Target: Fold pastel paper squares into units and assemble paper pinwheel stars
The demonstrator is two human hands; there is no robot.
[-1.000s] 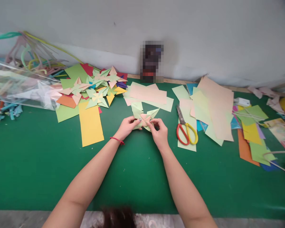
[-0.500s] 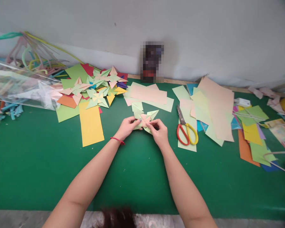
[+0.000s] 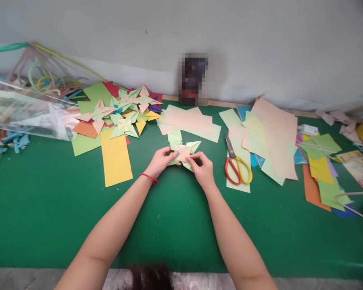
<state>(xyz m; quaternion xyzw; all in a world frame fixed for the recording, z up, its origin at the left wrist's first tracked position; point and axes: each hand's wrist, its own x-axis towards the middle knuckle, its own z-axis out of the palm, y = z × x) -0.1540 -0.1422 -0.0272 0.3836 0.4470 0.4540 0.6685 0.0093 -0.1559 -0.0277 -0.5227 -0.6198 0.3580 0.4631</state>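
Between my two hands, just above the green table, is an origami star [image 3: 185, 152] with pale green points and a pink centre. My left hand [image 3: 162, 160] pinches its left side, thumb on top, with a red cord bracelet at the wrist. On the other side my right hand [image 3: 203, 165] has thumb and index finger closed on the star near its pink centre. Some fingertips of both hands are hidden. Scissors [image 3: 236, 161] with one red and one yellow handle lie right of my right hand, on pale green paper strips.
Finished paper stars [image 3: 125, 124] and coloured sheets pile up at back left, by a yellow sheet [image 3: 117, 159]. Pink and green paper [image 3: 187, 121] lies behind my hands. More sheets [image 3: 280, 141] spread to the right. A plastic bag [image 3: 27, 110] holds strips at far left.
Both hands keep their grip on the origami star. The left hand has shifted very slightly left; otherwise nothing has visibly moved.
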